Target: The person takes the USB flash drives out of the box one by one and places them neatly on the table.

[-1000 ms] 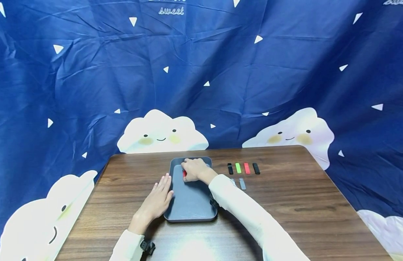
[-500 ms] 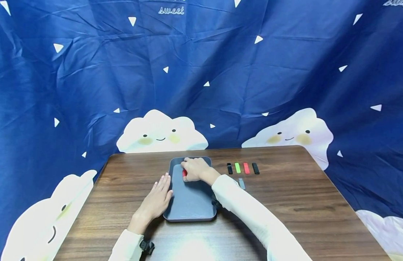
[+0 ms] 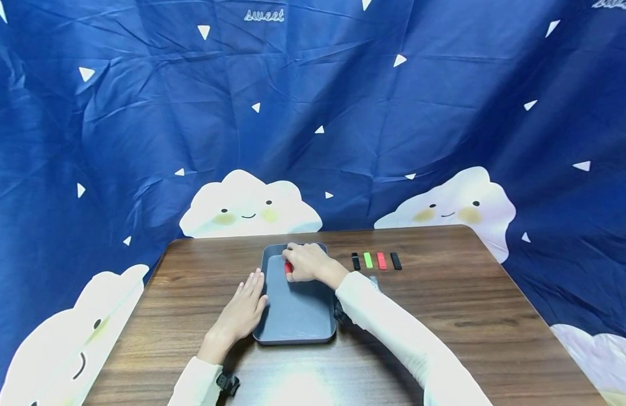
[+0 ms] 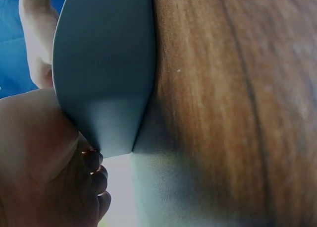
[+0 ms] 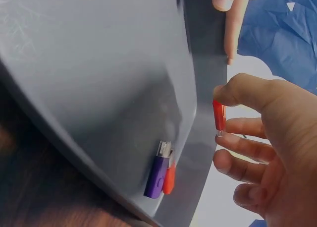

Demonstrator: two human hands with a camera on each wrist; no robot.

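My right hand (image 3: 313, 263) is over the far part of a grey rectangular tray (image 3: 296, 327). Between thumb and fingers it pinches a red USB stick (image 5: 218, 116), whose clear end points toward the fingertips. Below it in the right wrist view, a purple USB stick (image 5: 157, 173) with a metal plug lies in the tray's corner, side by side with an orange-red USB stick (image 5: 169, 179). The right hand hides both in the head view. My left hand (image 3: 240, 309), fingers straight, rests along the tray's left rim; its palm side shows in the left wrist view.
Right of the tray, a row of USB sticks lies on the wooden table (image 3: 470, 293): a black one (image 3: 355, 261), a green one (image 3: 368, 260), a red one (image 3: 381, 260) and another black one (image 3: 396, 260). The right sleeve (image 3: 394, 332) partly covers a grey stick (image 3: 374, 281).
My right hand, still pinching the red USB stick, has shifted slightly right within the tray. Its sleeve now covers more of the grey sticks. The left hand stays in place.
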